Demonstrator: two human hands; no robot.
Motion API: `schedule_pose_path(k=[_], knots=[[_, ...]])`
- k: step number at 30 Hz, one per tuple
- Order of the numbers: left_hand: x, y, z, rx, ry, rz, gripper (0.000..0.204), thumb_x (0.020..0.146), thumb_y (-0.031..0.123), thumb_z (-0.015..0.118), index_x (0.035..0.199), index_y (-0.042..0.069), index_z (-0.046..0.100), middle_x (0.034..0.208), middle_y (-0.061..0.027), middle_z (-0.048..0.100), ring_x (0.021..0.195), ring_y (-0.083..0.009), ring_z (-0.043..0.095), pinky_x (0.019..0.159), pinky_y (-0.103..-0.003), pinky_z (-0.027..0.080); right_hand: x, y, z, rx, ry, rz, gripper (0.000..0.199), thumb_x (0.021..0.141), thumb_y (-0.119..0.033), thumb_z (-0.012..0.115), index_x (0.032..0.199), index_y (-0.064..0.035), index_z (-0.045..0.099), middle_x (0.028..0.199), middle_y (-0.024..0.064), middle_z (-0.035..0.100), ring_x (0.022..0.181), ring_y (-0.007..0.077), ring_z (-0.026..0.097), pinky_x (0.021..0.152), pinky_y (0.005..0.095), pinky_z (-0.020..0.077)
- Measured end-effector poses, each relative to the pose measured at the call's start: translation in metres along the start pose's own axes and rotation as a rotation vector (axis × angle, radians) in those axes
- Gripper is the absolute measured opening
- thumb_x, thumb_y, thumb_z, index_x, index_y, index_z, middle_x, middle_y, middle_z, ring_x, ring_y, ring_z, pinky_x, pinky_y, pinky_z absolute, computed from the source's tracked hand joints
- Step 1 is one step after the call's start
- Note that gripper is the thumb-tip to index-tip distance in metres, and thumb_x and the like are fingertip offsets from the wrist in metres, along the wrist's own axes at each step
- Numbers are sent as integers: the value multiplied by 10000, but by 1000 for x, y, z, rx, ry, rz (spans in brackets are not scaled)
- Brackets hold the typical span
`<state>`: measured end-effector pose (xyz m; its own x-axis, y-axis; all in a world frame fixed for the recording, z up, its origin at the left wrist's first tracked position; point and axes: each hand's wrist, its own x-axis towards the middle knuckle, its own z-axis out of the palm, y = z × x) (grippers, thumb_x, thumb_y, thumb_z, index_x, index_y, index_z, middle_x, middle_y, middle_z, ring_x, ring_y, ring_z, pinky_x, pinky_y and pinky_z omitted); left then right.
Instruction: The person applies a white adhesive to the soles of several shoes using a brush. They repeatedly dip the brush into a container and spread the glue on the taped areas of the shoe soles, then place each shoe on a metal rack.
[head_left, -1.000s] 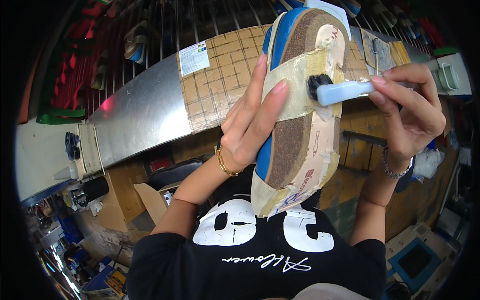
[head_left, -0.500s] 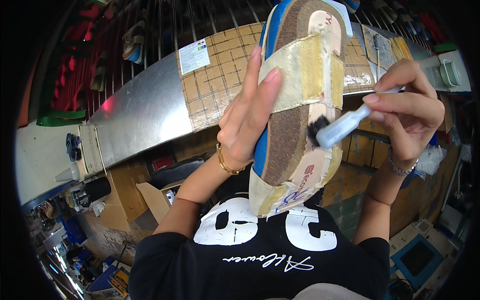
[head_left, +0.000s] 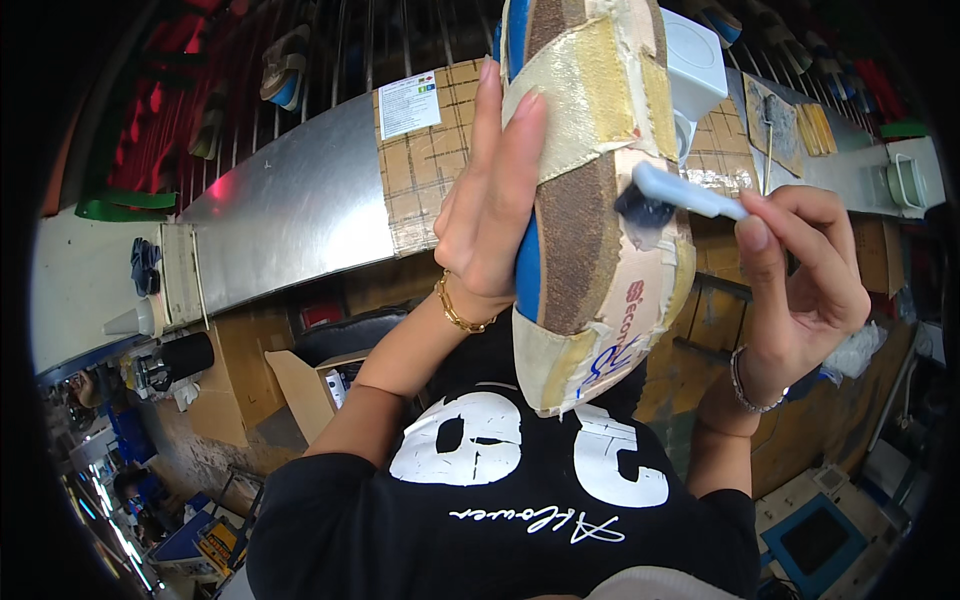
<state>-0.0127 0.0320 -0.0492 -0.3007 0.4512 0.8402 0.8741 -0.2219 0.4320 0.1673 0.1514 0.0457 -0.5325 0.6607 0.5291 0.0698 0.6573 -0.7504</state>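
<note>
My left hand [head_left: 490, 200] grips a sandal [head_left: 575, 260] by its left side, underside turned up. Its two pale strap ends are folded over the brown cork edge and a light insole board, and a blue form shows along the left. In my right hand [head_left: 805, 265] a small brush [head_left: 690, 192] with a pale blue handle is pinched between thumb and fingers. The dark bristles touch the light board midway between the two straps. The sandal's upper end runs out of the frame.
Behind the sandal stretches a metal bench [head_left: 300, 180] with flattened cardboard [head_left: 415, 165]. A white container [head_left: 695, 65] stands behind the sandal's right side. Beyond are metal rails bearing more sandals [head_left: 285, 75]. An open carton [head_left: 310, 395] sits below left, a green-edged tray [head_left: 905, 185] far right.
The brush has swung round, its handle now nearly level, bristles still at the board's middle. My right hand has lowered. The sandal has shifted slightly up and tilted, uncovering the white container.
</note>
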Motion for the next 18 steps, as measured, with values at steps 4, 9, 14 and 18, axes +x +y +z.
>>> schedule_pose_path(k=[4, 9, 14, 18], knots=[[0, -1, 2, 90, 33, 2, 617, 966, 81, 583, 1510, 2, 303, 1481, -328, 391, 1200, -396, 594, 983, -432, 532, 6, 2, 4, -129, 82, -275, 294, 697, 53, 819, 966, -66, 810, 873, 43, 646, 787, 125, 581, 669, 225, 436], [2, -2, 4, 104, 51, 10, 581, 949, 79, 605, 1469, -8, 361, 1444, -326, 433, 1155, -375, 621, 940, -400, 541, 12, 6, 5, -128, 127, -411, 323, 666, 56, 825, 953, -93, 817, 908, 40, 644, 796, 130, 584, 646, 225, 431], [3, -4, 7, 120, 85, 33, 546, 931, 77, 627, 1428, -18, 420, 1407, -324, 475, 1110, -354, 649, 896, -368, 549, 5, 12, -3, -23, 39, -323, 333, 613, 30, 839, 920, -96, 820, 911, 47, 640, 788, 134, 584, 642, 223, 422], [4, -5, 9, 137, 110, 47, 520, 916, 75, 644, 1395, -26, 466, 1377, -322, 509, 1074, -337, 670, 862, -343, 556, -3, 13, -9, -8, -13, -298, 350, 559, -8, 848, 893, -110, 824, 896, 50, 643, 769, 144, 575, 645, 233, 422]])
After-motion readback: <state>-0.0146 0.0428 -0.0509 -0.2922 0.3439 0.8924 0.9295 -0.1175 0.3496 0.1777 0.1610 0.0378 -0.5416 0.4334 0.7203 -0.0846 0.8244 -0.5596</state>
